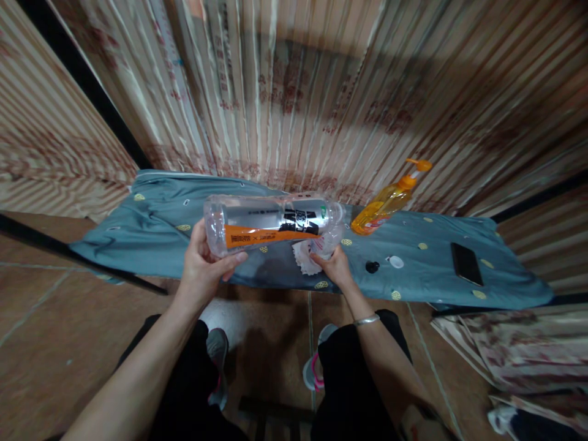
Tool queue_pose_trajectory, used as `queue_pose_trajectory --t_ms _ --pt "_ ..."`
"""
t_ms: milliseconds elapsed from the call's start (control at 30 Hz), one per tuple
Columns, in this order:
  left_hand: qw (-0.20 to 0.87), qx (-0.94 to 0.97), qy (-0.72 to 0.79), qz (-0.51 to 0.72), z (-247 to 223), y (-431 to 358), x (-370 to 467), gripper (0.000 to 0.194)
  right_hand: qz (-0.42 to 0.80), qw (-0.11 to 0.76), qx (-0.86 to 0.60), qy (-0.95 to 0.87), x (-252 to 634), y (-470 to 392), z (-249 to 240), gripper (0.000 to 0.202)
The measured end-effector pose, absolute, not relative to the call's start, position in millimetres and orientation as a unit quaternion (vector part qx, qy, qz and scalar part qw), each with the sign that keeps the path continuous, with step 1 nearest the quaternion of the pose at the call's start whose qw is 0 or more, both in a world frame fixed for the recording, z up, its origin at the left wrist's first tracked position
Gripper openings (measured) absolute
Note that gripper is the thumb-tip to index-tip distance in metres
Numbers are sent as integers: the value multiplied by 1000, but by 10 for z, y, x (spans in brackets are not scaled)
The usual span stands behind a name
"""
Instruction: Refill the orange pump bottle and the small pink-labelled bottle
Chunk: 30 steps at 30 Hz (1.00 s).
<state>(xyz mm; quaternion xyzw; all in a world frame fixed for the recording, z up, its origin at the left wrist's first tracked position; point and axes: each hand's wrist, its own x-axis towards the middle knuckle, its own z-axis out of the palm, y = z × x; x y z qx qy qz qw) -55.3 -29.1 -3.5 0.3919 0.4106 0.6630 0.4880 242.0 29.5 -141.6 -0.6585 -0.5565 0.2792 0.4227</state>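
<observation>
A large clear plastic bottle point(257, 223) with an orange, silver and black label lies sideways above the cloth, its base to the left. My left hand point(204, 257) is wrapped round the base end, thumb along the lower side. At the neck end my right hand point(334, 263) is closed on a white cloth or tissue point(305, 257) with a ragged edge, close to the bottle's shoulder. Whether its fingers also grip the bottle is hard to tell. Right of the bottle stands a pump bottle point(383, 208) of yellow-orange liquid.
A blue-green cloth point(156, 214) with yellow prints covers the narrow table. On its right side are a small black cap point(372, 267), a white round lid point(395, 262) and a black phone point(467, 264). Striped curtains hang behind; dark frame bars point(87, 79) slant at both sides.
</observation>
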Motion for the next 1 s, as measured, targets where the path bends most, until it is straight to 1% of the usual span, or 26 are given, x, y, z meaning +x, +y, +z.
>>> queue_pose_trajectory --t_ms 233,533,767,1000 --pt "487 397 415 658 -58 -291 -570 72 281 418 -669 -546 2413 298 -1424 76" --pt "485 395 421 657 -67 -291 -574 74 273 430 -662 -549 2429 318 -1479 66" --pt "484 396 412 663 -50 -294 -561 67 276 420 -665 -552 2426 315 -1465 72" --pt "486 392 413 663 -35 -296 -557 69 271 416 -668 -555 2425 314 -1458 74"
